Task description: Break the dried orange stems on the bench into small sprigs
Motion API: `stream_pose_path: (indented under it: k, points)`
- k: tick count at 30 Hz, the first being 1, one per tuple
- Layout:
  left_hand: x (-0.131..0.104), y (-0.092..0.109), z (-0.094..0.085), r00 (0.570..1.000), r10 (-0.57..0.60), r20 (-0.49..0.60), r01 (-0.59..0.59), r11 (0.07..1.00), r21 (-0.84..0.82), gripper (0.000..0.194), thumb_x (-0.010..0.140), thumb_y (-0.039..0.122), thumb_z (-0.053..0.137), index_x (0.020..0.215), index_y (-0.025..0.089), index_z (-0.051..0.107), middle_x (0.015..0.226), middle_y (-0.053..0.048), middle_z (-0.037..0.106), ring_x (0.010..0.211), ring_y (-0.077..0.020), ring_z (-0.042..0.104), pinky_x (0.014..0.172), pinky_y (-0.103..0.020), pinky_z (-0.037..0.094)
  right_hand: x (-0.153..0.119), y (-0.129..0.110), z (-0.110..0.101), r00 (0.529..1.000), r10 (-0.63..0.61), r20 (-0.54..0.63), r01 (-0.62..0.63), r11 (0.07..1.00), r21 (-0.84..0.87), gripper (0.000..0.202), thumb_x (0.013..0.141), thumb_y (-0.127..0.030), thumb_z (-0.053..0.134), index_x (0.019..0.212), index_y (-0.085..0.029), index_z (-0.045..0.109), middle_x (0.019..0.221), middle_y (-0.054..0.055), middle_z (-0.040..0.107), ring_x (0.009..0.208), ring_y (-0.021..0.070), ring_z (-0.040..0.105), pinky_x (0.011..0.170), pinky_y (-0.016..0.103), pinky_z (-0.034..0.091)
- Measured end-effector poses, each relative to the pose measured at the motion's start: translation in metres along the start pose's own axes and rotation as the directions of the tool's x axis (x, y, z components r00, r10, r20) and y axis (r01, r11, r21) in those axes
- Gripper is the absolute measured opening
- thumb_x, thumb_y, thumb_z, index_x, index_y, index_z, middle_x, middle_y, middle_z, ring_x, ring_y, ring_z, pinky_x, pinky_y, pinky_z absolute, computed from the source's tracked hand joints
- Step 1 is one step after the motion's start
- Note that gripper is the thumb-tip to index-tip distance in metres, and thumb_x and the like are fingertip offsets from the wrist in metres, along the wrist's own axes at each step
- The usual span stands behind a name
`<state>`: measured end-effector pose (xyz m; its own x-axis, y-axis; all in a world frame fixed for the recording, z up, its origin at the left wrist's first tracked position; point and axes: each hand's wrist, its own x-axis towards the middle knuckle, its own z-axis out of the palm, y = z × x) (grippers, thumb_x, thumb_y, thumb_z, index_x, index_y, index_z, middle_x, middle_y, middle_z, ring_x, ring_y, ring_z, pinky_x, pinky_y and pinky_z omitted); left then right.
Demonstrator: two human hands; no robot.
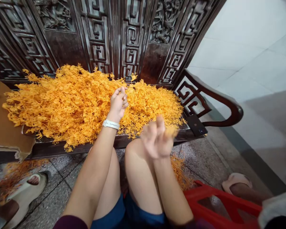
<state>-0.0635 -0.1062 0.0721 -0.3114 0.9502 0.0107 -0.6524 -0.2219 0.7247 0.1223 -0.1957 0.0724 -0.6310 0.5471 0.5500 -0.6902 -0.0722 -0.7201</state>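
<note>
A long heap of orange-yellow artificial sprigs (69, 98) lies on a dark wooden bench. Over its middle, my left hand (118, 103) has its fingers curled in a pinch, with a thin sprig (133, 77) rising just past the fingertips. The grip point itself is too small to make out clearly. A white watch band circles the left wrist. My right hand (157, 136) is above my knee at the bench's front edge, smeared by motion. A blurred orange-yellow piece (171, 132) shows at its fingers.
The bench has a carved back (154, 63) and a curved armrest (235, 111). A dark phone (196, 124) rests at the bench's right end. Cardboard (9, 127) is at the left. Below are orange scraps (181, 171), a red plastic stool (219, 197) and other people's feet in sandals.
</note>
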Motion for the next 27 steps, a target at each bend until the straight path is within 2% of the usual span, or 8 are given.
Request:
stream_pose_path:
  k: [1, 3, 5, 6, 12, 16, 23, 27]
  points:
    - [-0.004, 0.0, 0.001, 1.0, 0.001, 0.014, 0.0, 1.0, -0.013, 0.016, 0.106, 0.027, 0.059, 0.092, 0.021, 0.061, 0.059, 0.008, 0.043, 0.039, -0.0013, 0.026, 0.037, -0.015, 0.02, 0.001, -0.003, -0.011, 0.977, -0.025, -0.21, 0.031, 0.999, 0.026, 0.027, 0.102, -0.055, 0.062, 0.109, -0.032, 0.074, 0.089, -0.002, 0.075, 0.073, 0.01, 0.065, 0.07, 0.021, 0.056]
    - [-0.01, 0.0, 0.005, 0.999, -0.013, 0.04, 0.014, 1.0, -0.022, 0.015, 0.105, 0.02, 0.058, 0.09, 0.022, 0.056, 0.063, 0.007, 0.05, 0.04, -0.0013, 0.033, 0.038, -0.014, 0.027, 0.002, -0.003, -0.028, 0.823, 0.048, -0.566, 0.016, 0.994, 0.108, 0.025, 0.1, -0.049, 0.065, 0.11, -0.028, 0.073, 0.085, -0.003, 0.069, 0.066, 0.0076, 0.057, 0.064, 0.019, 0.052]
    - [-0.014, 0.0, 0.008, 0.997, -0.041, 0.066, 0.039, 0.999, 0.026, 0.015, 0.103, 0.018, 0.059, 0.089, 0.022, 0.054, 0.07, 0.005, 0.058, 0.042, -0.0018, 0.042, 0.042, -0.013, 0.037, 0.002, 0.001, -0.034, 0.678, 0.149, -0.72, -0.068, 0.988, 0.14, 0.019, 0.091, -0.036, 0.076, 0.103, -0.022, 0.071, 0.076, -0.004, 0.062, 0.06, 0.0063, 0.051, 0.057, 0.019, 0.046]
    - [-0.016, 0.0, 0.01, 0.995, -0.051, 0.086, 0.046, 0.997, 0.067, 0.015, 0.103, 0.02, 0.059, 0.09, 0.022, 0.055, 0.073, 0.004, 0.061, 0.044, -0.0023, 0.046, 0.044, -0.014, 0.043, 0.003, 0.004, -0.033, 0.656, 0.173, -0.735, -0.129, 0.985, 0.117, 0.02, 0.088, -0.032, 0.079, 0.102, -0.021, 0.07, 0.075, -0.005, 0.06, 0.059, 0.0064, 0.049, 0.056, 0.019, 0.043]
    - [-0.025, -0.002, 0.01, 0.923, -0.145, 0.355, 0.027, 0.948, 0.317, 0.014, 0.095, 0.025, 0.072, 0.088, 0.019, 0.062, 0.084, 0.002, 0.067, 0.051, -0.0063, 0.062, 0.053, -0.023, 0.06, 0.029, 0.015, -0.033, 0.648, -0.03, -0.761, -0.238, 0.941, -0.24, 0.036, 0.084, -0.044, 0.084, 0.102, -0.023, 0.063, 0.084, -0.002, 0.065, 0.063, 0.0081, 0.053, 0.056, 0.022, 0.041]
    - [-0.025, -0.001, 0.005, 0.89, -0.209, 0.406, 0.011, 0.898, 0.439, 0.018, 0.094, 0.029, 0.073, 0.083, 0.018, 0.065, 0.08, 0.001, 0.068, 0.064, -0.0085, 0.068, 0.065, -0.024, 0.062, 0.038, 0.02, -0.044, 0.647, -0.179, -0.741, -0.231, 0.88, -0.415, 0.024, 0.083, -0.036, 0.08, 0.093, -0.022, 0.063, 0.079, -0.002, 0.062, 0.062, 0.0092, 0.051, 0.057, 0.025, 0.038]
    - [-0.022, -0.005, 0.007, 0.856, -0.167, 0.489, -0.163, 0.811, 0.562, 0.027, 0.085, 0.037, 0.084, 0.077, 0.014, 0.073, 0.078, -0.005, 0.073, 0.072, -0.0104, 0.067, 0.067, -0.022, 0.054, 0.029, 0.026, -0.038, 0.663, -0.165, -0.731, -0.208, 0.896, -0.391, 0.027, 0.088, -0.047, 0.073, 0.101, -0.024, 0.066, 0.101, 0.003, 0.066, 0.082, 0.0145, 0.058, 0.076, 0.031, 0.047]
    - [-0.018, -0.007, 0.006, 0.872, -0.027, 0.49, -0.275, 0.8, 0.533, 0.035, 0.078, 0.043, 0.089, 0.071, 0.015, 0.069, 0.069, -0.001, 0.066, 0.064, -0.0096, 0.06, 0.06, -0.022, 0.048, 0.03, 0.029, -0.033, 0.593, -0.184, -0.784, -0.177, 0.92, -0.349, 0.044, 0.09, -0.065, 0.07, 0.107, -0.025, 0.066, 0.102, 0.004, 0.068, 0.08, 0.0153, 0.06, 0.077, 0.032, 0.049]
